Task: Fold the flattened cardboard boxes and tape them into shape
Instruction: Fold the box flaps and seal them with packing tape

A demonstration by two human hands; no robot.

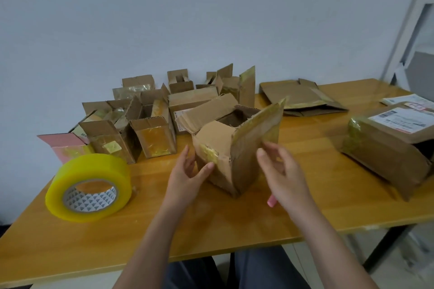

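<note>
While both grips relaxed | left hand (187, 177) thumb touches creased corrugated box (231, 145) | right hand (285, 175) beside

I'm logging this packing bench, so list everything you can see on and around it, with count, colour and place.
box: one, brown, open top, table centre, between the hands
tape roll: one, yellowish clear, near left of table
small boxes: a cluster, count unclear, brown with old tape, back left
pink box: one, pink, far left
flat box: at least one, brown, back right
big box: one, brown with white label, on its side, right
table: one, orange wood
pink thing: one, mostly hidden under the right hand
left hand: open, thumb on box's left face
right hand: fingers at the box's raised flap
</note>
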